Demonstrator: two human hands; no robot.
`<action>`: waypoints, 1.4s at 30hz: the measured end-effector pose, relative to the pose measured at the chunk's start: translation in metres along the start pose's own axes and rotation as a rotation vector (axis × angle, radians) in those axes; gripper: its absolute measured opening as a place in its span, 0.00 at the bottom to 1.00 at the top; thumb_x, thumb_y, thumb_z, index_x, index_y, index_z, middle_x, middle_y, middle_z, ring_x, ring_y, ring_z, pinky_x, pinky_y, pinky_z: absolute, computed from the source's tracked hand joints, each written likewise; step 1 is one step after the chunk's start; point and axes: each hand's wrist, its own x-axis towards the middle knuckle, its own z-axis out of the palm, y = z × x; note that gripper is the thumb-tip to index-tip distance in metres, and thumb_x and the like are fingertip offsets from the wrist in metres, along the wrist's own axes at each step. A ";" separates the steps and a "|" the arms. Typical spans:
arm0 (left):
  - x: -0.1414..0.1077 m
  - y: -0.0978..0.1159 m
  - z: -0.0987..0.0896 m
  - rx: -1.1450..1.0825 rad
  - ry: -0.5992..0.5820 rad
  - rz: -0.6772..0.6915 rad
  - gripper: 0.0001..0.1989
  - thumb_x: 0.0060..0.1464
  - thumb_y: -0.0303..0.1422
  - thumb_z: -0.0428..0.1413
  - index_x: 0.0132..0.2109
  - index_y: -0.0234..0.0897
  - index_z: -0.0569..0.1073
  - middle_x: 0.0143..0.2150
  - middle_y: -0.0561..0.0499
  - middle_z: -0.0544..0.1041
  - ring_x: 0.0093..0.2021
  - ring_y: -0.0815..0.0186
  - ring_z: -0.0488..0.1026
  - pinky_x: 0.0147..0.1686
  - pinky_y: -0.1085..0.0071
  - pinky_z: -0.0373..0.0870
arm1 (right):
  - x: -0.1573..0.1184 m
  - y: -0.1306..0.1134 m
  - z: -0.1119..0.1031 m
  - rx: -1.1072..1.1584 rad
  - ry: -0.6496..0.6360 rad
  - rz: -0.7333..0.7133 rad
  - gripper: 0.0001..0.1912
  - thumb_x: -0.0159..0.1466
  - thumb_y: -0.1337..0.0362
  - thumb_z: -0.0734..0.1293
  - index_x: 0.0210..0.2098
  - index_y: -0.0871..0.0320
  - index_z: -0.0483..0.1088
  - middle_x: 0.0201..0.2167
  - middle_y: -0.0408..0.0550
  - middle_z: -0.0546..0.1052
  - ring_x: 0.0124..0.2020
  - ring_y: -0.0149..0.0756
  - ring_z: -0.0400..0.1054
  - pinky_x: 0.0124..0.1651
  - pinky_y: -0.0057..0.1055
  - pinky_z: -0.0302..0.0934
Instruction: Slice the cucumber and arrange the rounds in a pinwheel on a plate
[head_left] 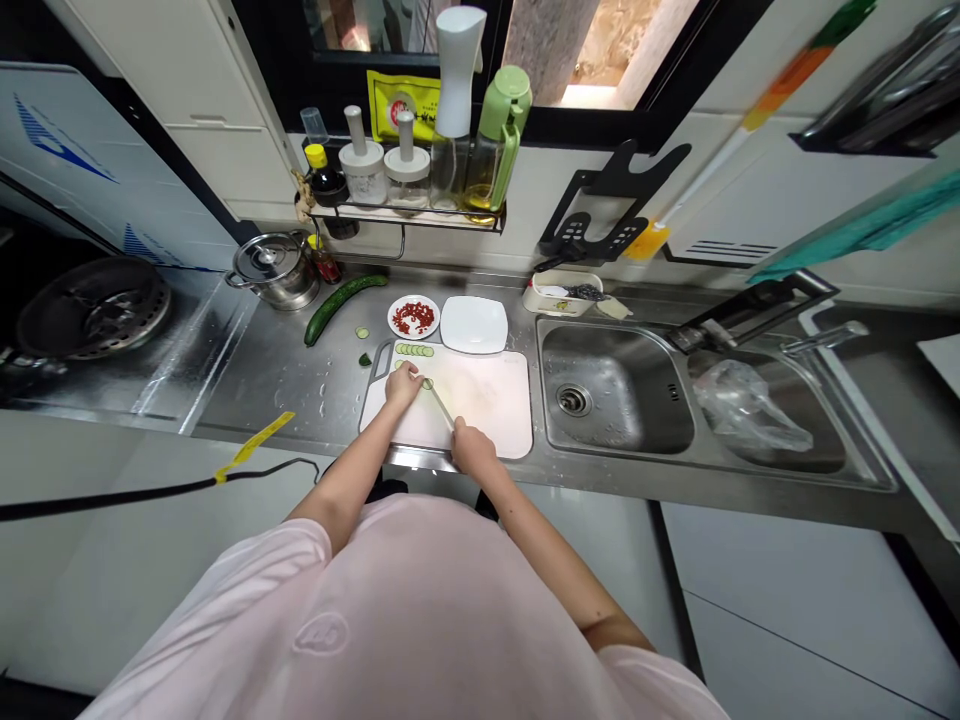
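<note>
Stretching across the view, the steel surface (pixel 262 390) carries a double sink (pixel 615 385) toward its right end. Left of the sink, a pale cutting board (pixel 487 400) lies along the front edge of the surface. A dark pan (pixel 94 300) sits at the far left end, and a lidded pot (pixel 271 270) stands near the back edge. Just behind the board rests a white dish (pixel 474 325), with a whole cucumber (pixel 340 305) lying aslant farther left toward the back edge. Beside the dish is a smaller plate (pixel 394 310) of chopped red pieces (pixel 413 320).

Over the board, the right hand (pixel 474 448) has its fingers wrapped around the handle of a knife (pixel 442 407), near the front edge. The left hand (pixel 404 386) is at the board's left side, its fingers bent close together; a round of cucumber (pixel 427 383) shows beside them at the blade, though whether they grip it I cannot tell. Cucumber slices (pixel 415 350) form a row near the board's back left corner. Smallest are two cucumber scraps (pixel 364 359) on the surface, left of the board.
</note>
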 end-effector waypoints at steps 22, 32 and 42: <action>0.003 -0.003 0.002 -0.009 -0.001 0.004 0.09 0.49 0.36 0.56 0.39 0.42 0.70 0.31 0.54 0.74 0.34 0.66 0.71 0.33 0.73 0.61 | -0.002 0.006 0.003 0.025 -0.019 0.006 0.10 0.67 0.67 0.52 0.46 0.59 0.58 0.37 0.55 0.74 0.38 0.41 0.70 0.35 0.30 0.56; 0.003 -0.001 0.001 0.006 -0.004 -0.007 0.09 0.49 0.37 0.56 0.39 0.42 0.70 0.32 0.53 0.75 0.36 0.65 0.72 0.35 0.73 0.61 | 0.002 0.004 -0.001 0.017 -0.027 -0.001 0.10 0.67 0.67 0.52 0.46 0.58 0.58 0.37 0.56 0.74 0.39 0.42 0.70 0.35 0.31 0.56; 0.003 -0.002 0.002 0.005 -0.012 -0.006 0.10 0.49 0.37 0.57 0.40 0.42 0.70 0.31 0.53 0.74 0.34 0.65 0.72 0.33 0.73 0.61 | -0.002 0.006 0.001 0.016 -0.027 0.002 0.11 0.66 0.68 0.52 0.46 0.59 0.58 0.37 0.55 0.74 0.39 0.41 0.70 0.34 0.30 0.55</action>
